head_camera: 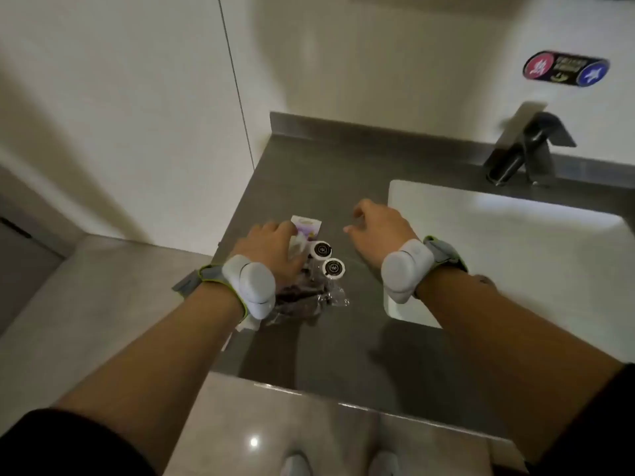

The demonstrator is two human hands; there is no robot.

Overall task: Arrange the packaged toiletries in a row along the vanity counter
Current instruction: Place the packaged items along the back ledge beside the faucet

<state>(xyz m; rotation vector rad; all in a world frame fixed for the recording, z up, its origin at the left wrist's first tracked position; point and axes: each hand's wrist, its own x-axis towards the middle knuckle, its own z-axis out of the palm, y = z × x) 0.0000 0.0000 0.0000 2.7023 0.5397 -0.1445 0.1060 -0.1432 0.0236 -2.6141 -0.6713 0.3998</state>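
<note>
A small heap of packaged toiletries lies on the left part of the grey vanity counter (309,173). It holds a white and purple sachet (307,225), two little bottles with round white caps (322,249) (334,268), and dark items in clear crinkled wrappers (309,297). My left hand (271,250) rests palm down on the heap's left side, fingers over the sachet's lower part. Whether it grips anything is hidden. My right hand (376,231) hovers just right of the heap, fingers loosely curled and apart, holding nothing.
A white rectangular basin (515,262) is sunk into the counter at right, with a dark faucet (525,146) behind it. A red and blue sticker (565,71) is on the back wall. A white wall panel (137,115) bounds the counter's left edge. Tiled floor lies below.
</note>
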